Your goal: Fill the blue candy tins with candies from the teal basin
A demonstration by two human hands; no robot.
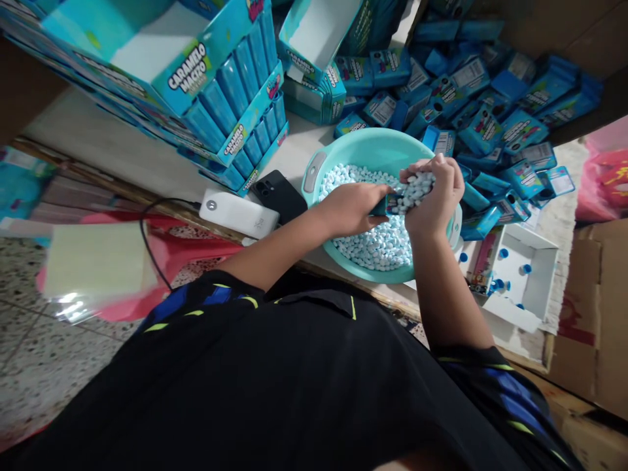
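Observation:
A turquoise basin (383, 139) holds many small pale blue-white candies (370, 245). Over it, my left hand (353, 208) grips a small blue candy box (380, 207), its end facing right. My right hand (439, 193) is cupped around a heap of the same candies (418, 188), close against that end of the box. Part of the box is covered by my left fingers, so how full it is cannot be seen.
Stacked display cartons (230, 98) stand at the left, near a black phone (277, 193) and a white power bank (239, 212) with a cable. Many small blue boxes (483, 131) are piled behind and right. A white tray (532, 245) with several blue caps (526, 269) lies at the right.

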